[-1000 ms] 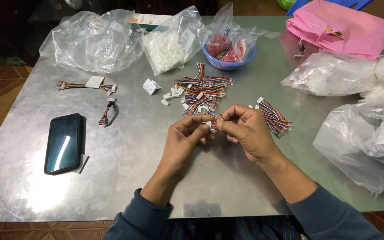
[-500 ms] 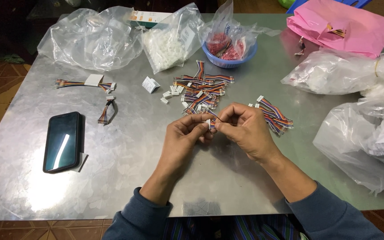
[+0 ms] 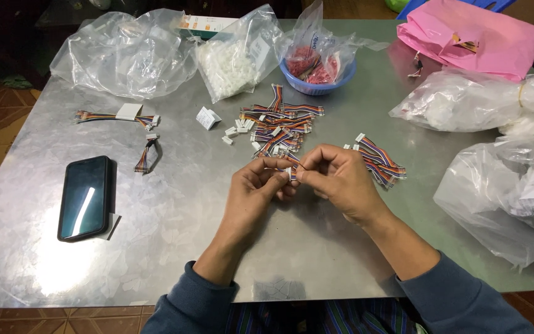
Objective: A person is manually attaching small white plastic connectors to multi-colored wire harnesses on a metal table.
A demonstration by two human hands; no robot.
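- Stretching across most of the frame, a grey metal tabletop (image 3: 174, 247) carries the work, with clear plastic bags along its top edge and right side; one bag at upper centre holds small white connector housings (image 3: 233, 62).
- Sitting at upper right, a pink bag (image 3: 471, 34) lies untouched beside a blue bowl (image 3: 316, 83) filled with red parts in plastic.
- Lying at left of frame, a dark phone (image 3: 84, 198) rests face up, well apart from the hands.
- Meeting at centre, the left hand (image 3: 254, 192) and right hand (image 3: 341, 182) each pinch one small rainbow-coloured wire lead (image 3: 292, 170) between thumb and fingertips, its white plug end between them.
- Waiting just above the hands, a loose pile of wire leads (image 3: 279, 127) appears yet to be handled, with stray white housings (image 3: 233, 131) beside it.
- Gathered at centre right, a tidy bundle of leads (image 3: 378, 161) looks finished; a few more leads (image 3: 118, 117) lie at upper left, so much of the batch seems left.
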